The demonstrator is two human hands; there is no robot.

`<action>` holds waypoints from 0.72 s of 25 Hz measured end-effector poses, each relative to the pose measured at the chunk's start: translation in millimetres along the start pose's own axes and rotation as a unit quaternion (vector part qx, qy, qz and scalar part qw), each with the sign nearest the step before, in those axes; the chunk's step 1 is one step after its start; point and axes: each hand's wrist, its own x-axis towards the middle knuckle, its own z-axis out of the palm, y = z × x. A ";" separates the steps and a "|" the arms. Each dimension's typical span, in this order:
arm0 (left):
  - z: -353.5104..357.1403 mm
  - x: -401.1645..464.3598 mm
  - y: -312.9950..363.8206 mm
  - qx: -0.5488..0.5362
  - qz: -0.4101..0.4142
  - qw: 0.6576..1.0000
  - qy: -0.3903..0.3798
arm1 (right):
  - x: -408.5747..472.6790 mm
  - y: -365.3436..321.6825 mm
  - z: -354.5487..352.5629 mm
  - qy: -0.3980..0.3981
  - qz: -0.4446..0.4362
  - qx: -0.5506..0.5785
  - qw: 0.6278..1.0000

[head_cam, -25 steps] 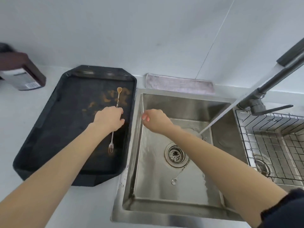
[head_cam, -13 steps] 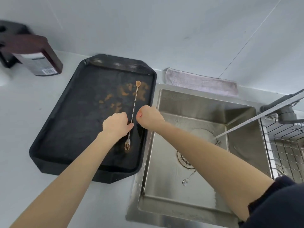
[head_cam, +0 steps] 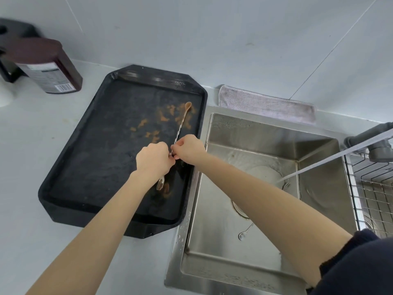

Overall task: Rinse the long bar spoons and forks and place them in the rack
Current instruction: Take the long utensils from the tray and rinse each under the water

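A long twisted-stem bar spoon [head_cam: 180, 126], its bowl and fork end coated in brown residue, is pinched mid-stem by the left hand [head_cam: 153, 159] and right hand [head_cam: 188, 148] over the black tray [head_cam: 89, 158], close to its right rim beside the wet steel sink [head_cam: 314, 158].

The pale grey table [head_cam: 32, 167] in front of me carried a black tray [head_cam: 89, 167], lying flat just left of the steel sink [head_cam: 212, 262] set into it. A dark brown bottle [head_cam: 46, 67] stood at the far left corner, well apart from the tray. A folded grey cloth [head_cam: 265, 105] lay against the wall, just behind the sink.
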 end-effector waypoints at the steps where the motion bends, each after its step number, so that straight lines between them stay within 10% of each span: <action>1: -2.3 -0.5 1.8 -0.013 -0.005 1.000 0.000 | -1.9 -0.3 -2.2 0.001 0.005 0.045 0.999; 18: -11.7 -52.5 100.8 -0.217 0.129 0.967 -0.021 | -79.5 60.4 -114.9 0.103 -0.051 0.425 0.898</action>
